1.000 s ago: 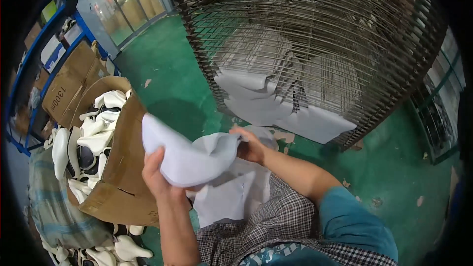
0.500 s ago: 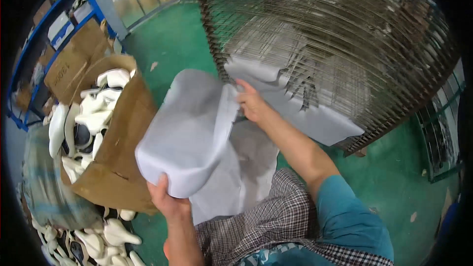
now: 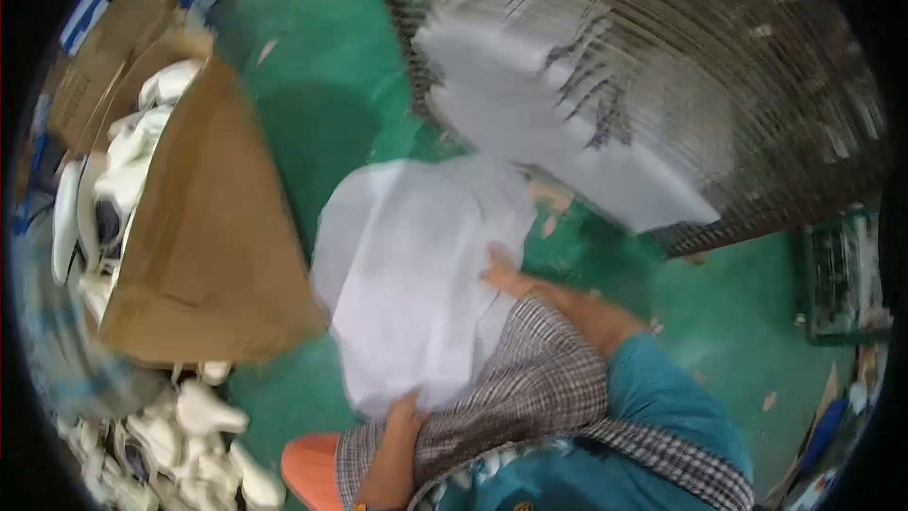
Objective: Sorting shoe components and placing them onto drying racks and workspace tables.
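White sheet (image 3: 416,274), blurred, is pinched by the left hand (image 3: 405,414) at six o'clock. Right hand (image 3: 501,273) grips its three o'clock edge, fingers hidden behind it.

A: Packages in the head view?
B: One big brown cardboard box (image 3: 203,227) stood at left on the green floor, open on top, near wall plain, tilted toward the camera. White moulded pieces (image 3: 142,132) filled it.
A: Any others?
B: A second brown cardboard box (image 3: 90,76) stood behind it at far left, flat-sided, with dark print on its face, too blurred to make out.
A: Labels, signs, screens?
B: None that could be told apart; the frame was motion-blurred.
A: Anything loose by the box?
B: More white moulded pieces lay heaped on the floor (image 3: 203,445) just below the big box's near corner.
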`<control>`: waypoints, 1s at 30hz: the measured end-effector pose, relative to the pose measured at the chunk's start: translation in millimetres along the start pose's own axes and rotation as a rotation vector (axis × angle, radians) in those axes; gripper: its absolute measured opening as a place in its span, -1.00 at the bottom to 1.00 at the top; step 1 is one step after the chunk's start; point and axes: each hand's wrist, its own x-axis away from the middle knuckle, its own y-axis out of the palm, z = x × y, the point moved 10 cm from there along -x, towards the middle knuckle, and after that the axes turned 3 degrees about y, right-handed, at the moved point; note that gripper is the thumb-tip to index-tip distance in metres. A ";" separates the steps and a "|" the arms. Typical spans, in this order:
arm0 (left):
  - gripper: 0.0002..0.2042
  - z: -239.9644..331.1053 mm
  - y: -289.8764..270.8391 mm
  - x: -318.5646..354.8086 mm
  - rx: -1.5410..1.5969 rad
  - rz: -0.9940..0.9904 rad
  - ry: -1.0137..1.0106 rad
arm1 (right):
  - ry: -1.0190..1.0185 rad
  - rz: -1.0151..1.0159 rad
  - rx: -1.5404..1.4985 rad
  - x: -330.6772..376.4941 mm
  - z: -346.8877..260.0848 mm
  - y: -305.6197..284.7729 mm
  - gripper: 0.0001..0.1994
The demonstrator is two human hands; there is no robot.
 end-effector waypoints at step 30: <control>-0.73 191.8 341.4 31.9 -0.442 -0.581 0.588 | 0.201 1.140 -1.227 169.9 128.8 -298.9 -0.63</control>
